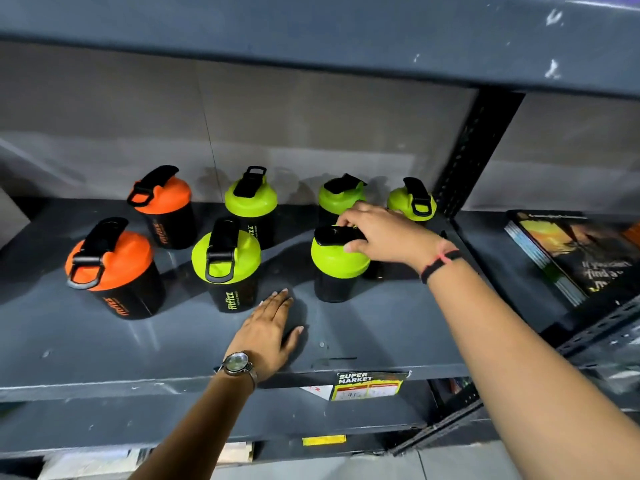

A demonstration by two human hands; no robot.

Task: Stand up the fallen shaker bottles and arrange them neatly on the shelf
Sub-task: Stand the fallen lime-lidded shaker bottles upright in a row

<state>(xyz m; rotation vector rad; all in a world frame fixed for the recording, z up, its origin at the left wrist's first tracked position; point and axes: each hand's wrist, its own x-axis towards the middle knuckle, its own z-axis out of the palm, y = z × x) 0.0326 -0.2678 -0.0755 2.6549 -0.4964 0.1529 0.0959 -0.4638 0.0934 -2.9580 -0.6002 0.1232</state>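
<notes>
Several black shaker bottles stand upright on the dark grey shelf [104,351] in two rows. Two at the left have orange lids [114,261] [166,199]. The others have green lids: front middle [225,258], back middle [251,202], back right [337,199], far right [410,202]. My right hand [381,233] grips the lid of the front right green-lidded bottle [336,268], which stands upright. My left hand [273,327] lies flat on the shelf, fingers spread, just right of the front middle bottle and holding nothing.
A steel upright post [474,150] closes the bay at the right. Beyond it lies a stack of books [581,254]. The shelf above [311,39] overhangs the bottles. A yellow price label [367,386] sticks to the shelf's front edge.
</notes>
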